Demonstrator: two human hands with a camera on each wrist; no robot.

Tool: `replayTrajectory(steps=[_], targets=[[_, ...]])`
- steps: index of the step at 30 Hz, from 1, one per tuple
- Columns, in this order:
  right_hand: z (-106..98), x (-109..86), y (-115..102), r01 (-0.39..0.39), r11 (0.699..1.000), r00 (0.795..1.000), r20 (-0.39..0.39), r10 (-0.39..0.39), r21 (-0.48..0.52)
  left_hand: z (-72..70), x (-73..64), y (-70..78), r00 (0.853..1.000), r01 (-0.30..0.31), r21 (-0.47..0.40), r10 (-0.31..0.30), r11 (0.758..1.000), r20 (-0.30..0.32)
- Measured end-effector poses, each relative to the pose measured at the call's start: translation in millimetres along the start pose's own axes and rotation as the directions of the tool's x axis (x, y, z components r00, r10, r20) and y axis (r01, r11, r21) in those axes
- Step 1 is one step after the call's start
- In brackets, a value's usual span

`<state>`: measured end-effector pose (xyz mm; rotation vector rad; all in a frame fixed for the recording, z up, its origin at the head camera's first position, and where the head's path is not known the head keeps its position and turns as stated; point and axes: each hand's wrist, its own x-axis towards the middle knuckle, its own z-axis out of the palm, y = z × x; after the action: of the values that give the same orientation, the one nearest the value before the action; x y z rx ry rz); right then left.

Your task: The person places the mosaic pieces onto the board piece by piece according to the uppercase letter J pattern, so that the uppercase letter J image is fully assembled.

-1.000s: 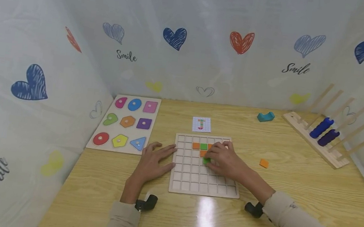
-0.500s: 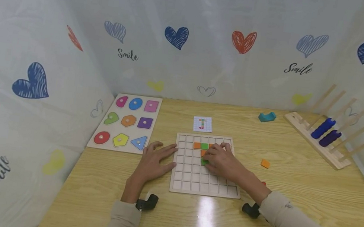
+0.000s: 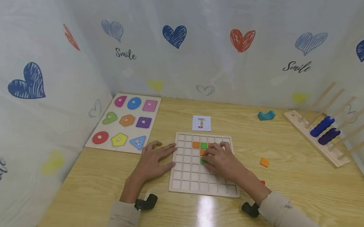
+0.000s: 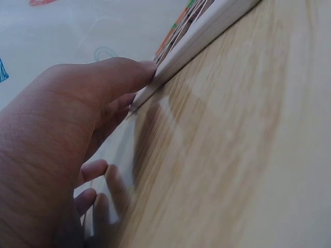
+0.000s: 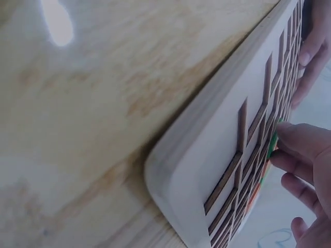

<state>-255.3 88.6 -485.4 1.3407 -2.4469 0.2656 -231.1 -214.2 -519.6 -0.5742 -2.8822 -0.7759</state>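
In the head view a wooden grid board [image 3: 184, 185] lies on the table. Two orange tiles flank a green tile [image 3: 203, 145] in one row, and another orange tile [image 3: 202, 152] sits below the green one. My right hand [image 3: 225, 162] is over the board, its thumb and forefinger pinching a second green tile [image 3: 202, 160] at the cell under that lower orange tile. The right wrist view shows thumb and fingertip on this green tile [image 5: 272, 144]. Along the board's left edge rests my left hand [image 3: 154, 162], fingers spread and touching the rim.
Behind the board lies a card [image 3: 202, 123] with a coloured J on a grid. A shape puzzle [image 3: 123, 122] is at left. To the right are a loose orange tile [image 3: 264, 162], a red piece [image 3: 263, 182] by the forearm, a teal block [image 3: 266, 115] and a peg stand [image 3: 320, 144].
The green tile in my right hand has shifted slightly left and settled at its cell, less tilted than before. A red piece now shows beside the right forearm. My left hand stays put.
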Motion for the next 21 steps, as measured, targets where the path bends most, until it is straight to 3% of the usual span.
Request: replayTrajectory(steps=[6,12,21], targets=[[-9.1,-4.3,0.6,-0.061,0.995,0.998,0.034,0.058,0.077,0.4,-0.1,-0.5,1.000,-0.011,-0.001,0.011,1.000,-0.015],[-21.5,-14.2,7.6,-0.157,0.984,0.987,0.055,0.152,0.081,1.1,-0.6,0.2,1.000,-0.006,-0.005,0.006,1.000,-0.019],[-25.2,-37.5,18.4,-0.201,0.975,0.979,0.040,0.198,0.099,0.2,-1.6,0.8,1.000,-0.006,0.000,0.006,1.000,-0.020]])
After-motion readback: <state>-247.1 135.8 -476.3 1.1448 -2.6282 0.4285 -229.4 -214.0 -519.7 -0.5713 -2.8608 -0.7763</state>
